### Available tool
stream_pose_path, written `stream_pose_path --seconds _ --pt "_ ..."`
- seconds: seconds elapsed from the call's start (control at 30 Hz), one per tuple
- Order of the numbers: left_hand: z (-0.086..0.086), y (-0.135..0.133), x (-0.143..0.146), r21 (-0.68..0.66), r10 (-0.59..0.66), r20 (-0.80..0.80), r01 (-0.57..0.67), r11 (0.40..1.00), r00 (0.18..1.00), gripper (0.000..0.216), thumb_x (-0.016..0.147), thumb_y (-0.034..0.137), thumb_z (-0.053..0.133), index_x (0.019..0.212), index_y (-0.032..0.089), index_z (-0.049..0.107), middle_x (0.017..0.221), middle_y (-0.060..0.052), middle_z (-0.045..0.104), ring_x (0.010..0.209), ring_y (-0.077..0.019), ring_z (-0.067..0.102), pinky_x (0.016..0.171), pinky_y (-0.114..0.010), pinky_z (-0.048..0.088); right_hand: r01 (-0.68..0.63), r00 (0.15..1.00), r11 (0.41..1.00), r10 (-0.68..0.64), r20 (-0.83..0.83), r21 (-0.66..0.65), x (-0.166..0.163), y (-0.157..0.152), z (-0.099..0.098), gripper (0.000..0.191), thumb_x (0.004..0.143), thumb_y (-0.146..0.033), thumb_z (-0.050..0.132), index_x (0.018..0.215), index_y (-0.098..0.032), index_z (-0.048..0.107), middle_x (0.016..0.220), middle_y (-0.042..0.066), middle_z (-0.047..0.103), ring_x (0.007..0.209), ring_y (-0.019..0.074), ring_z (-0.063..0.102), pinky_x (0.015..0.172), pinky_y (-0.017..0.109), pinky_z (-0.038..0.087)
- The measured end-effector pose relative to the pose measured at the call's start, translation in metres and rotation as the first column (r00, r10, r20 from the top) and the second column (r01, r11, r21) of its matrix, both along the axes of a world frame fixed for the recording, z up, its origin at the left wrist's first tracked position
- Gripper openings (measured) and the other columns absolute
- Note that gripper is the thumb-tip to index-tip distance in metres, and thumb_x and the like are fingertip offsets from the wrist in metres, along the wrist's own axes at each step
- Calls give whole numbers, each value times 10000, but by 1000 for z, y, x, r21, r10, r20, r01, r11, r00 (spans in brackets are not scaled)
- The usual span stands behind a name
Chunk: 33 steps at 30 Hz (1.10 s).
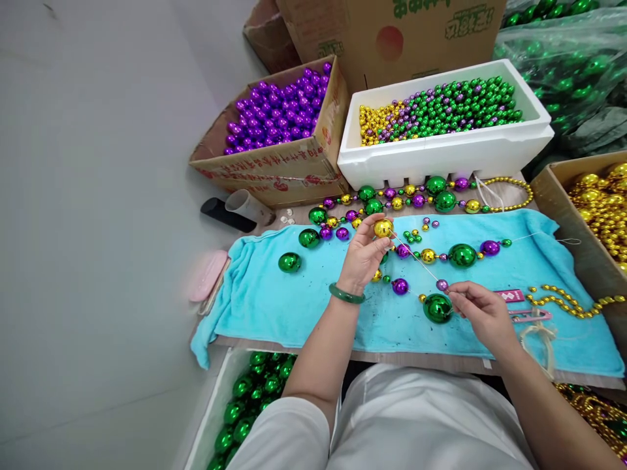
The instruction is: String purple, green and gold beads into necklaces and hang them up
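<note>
Between the fingers of my left hand (365,251) is a shiny gold bead (383,228). A thin string (416,258) runs taut from it down to my right hand (482,313), whose thumb and fingertips pinch together there. Right at those fingertips hangs a small purple bead (442,285); whether a needle is in the pinch I cannot make out. Just below sits a large green bead (437,308). Strung beads, among them a purple one (400,286) and a big green one (462,255), lie on the turquoise towel (304,307) under my hands.
Behind the towel stand a carton of purple beads (279,111) and a white foam box (441,147) of mixed small beads. A finished-looking strand (435,185) lies before them. Loose green beads (290,262) rest at left, pink snips (529,316) at right. Gold beads fill a carton (563,222).
</note>
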<state>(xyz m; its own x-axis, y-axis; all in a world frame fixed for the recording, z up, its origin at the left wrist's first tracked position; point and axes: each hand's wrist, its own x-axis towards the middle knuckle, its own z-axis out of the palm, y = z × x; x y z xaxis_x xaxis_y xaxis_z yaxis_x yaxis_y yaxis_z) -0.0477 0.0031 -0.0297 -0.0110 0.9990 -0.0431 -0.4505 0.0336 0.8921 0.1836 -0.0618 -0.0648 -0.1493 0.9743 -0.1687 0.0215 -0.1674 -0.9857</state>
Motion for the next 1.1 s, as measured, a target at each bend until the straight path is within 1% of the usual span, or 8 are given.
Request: stream_pose_path --seconds 0.2,0.37,0.43,0.53,0.63,0.8,0.97,1.1 --pt "1 -1 -2 31 11 -74 -8 999 997 468 659 194 748 1093 281 597 1199 -31 615 961 -136 615 826 -265 491 7 1000 1000 -7 27 -23 1 0 4 239 726 -407 669 740 -169 669 543 -8 526 508 106 451 471 236 362" --pt "-1 -3 -3 76 70 -147 -59 995 987 233 743 294 700 971 247 677 1140 -46 647 1013 -157 599 848 -283 480 1 999 999 2 53 -50 3 0 4 246 719 -408 667 744 -164 680 567 1 541 514 105 437 463 234 339" --pt "0 -5 -1 83 73 -182 -58 995 981 314 752 290 696 1063 270 661 1123 -44 655 1017 -154 593 859 -279 474 -15 998 998 18 64 -57 4 0 3 246 727 -406 660 755 -163 682 574 1 541 517 104 430 466 234 331" --pt "4 -10 5 63 15 -162 -4 998 987 645 724 217 720 1314 330 486 1106 -31 655 972 -135 601 849 -263 475 -28 997 998 31 68 -52 3 0 1 245 739 -406 652 769 -164 680 584 0 542 532 106 435 485 237 336" --pt "8 -13 10 44 -4 -114 9 999 993 794 715 174 722 1403 335 360 1108 -34 647 965 -134 606 848 -257 477 -25 998 998 29 64 -50 3 1 -4 244 751 -407 649 783 -166 673 585 -5 532 540 109 440 498 241 343" --pt "11 -15 12 44 15 -111 -10 999 994 808 692 154 738 1391 334 374 1110 -31 640 992 -149 600 855 -263 474 -21 998 999 23 57 -26 4 1 -12 221 770 -393 649 804 -176 669 597 -9 529 550 108 447 500 240 345" --pt "9 -14 12 -7 -41 23 41 999 999 679 720 178 719 1332 302 455 1134 -39 627 943 -134 605 834 -260 474 -29 1000 1000 29 6 -6 2 3 -11 192 763 -370 660 778 -179 664 591 -10 542 543 107 467 505 237 375" --pt "8 -15 16 15 35 37 -36 999 999 687 696 144 734 1314 288 470 1133 -26 619 939 -114 591 847 -241 452 -8 1000 1000 8 21 -12 0 4 -11 193 765 -369 657 792 -177 664 586 -12 546 535 103 467 499 234 370"
